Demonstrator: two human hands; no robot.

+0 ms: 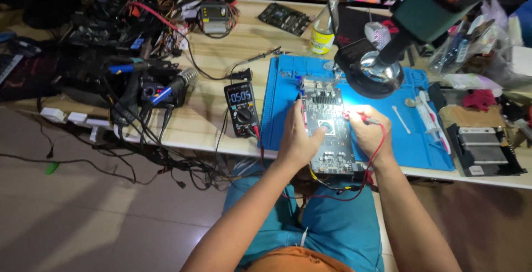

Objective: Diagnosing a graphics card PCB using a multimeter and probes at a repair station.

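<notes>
Circuit board under both hands, probed.

A matt blue rubbery mat is laid on a pale wood-grain bench; the circuit board is dark, with glinting metal parts.

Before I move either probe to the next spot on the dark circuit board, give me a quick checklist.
1. Dark rectangular circuit board lies on the blue work mat: ok.
2. Left hand rests on the board: ok.
3. Right hand holds the red probe at the board's edge: ok.
4. Black handheld multimeter display lit, facing you: ok.
5. Red lead free of snags below the table edge: cannot tell.
6. Probe tip contact: cannot tell.
</notes>
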